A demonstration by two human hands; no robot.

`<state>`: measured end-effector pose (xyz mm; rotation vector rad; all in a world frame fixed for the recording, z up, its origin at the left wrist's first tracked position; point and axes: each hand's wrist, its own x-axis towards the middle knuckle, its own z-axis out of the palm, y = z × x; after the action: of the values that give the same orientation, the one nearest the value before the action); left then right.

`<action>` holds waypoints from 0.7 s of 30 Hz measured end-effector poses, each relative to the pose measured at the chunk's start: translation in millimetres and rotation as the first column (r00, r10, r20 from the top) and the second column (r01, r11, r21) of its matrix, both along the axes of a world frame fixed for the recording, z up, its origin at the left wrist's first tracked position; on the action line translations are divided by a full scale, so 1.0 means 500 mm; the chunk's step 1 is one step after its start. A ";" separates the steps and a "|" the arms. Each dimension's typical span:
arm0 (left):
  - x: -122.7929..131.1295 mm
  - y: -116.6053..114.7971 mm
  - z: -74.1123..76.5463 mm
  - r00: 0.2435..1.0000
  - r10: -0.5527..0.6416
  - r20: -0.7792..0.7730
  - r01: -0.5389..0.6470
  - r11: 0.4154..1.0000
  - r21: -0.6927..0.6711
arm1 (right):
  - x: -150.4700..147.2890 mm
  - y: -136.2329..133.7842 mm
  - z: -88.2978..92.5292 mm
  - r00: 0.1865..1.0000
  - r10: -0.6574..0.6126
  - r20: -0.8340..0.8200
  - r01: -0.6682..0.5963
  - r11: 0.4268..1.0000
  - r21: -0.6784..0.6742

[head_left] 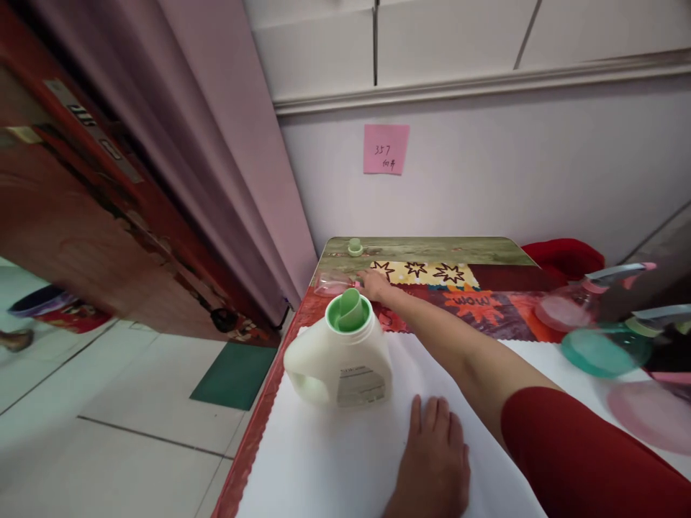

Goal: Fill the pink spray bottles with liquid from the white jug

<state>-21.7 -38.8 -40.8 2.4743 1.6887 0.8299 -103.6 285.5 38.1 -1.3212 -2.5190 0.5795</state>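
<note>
A white detergent jug (345,360) with a green pour spout and no cap stands on a white cloth (318,460). My right hand (375,285), on a red-sleeved arm, reaches past the jug to a clear pinkish cup (330,283) at the table's far left and touches its edge. The spout hides its fingertips. My left hand (432,464) lies flat on the white cloth in front of me, fingers together and stretched out, holding nothing. A small green cap (355,247) sits on the bare table top further back.
A colourful patterned cloth (475,306) covers the table beyond the white one. Blurred spray bottles, one pink (588,296) and one teal (602,349), crowd the right side. A red object (564,255) sits behind them. A pink note (385,149) hangs on the wall; a wooden door (80,216) stands left.
</note>
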 end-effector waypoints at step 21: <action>-0.026 0.052 0.068 0.042 0.329 0.944 0.163 0.930 -0.331 | 0.519 -0.191 0.254 0.996 0.030 0.084 -0.034 0.998 0.047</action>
<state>-34.6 -12.9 -6.6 0.8119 1.1145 1.5392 155.9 190.0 165.2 -1.3163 -2.6078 0.4763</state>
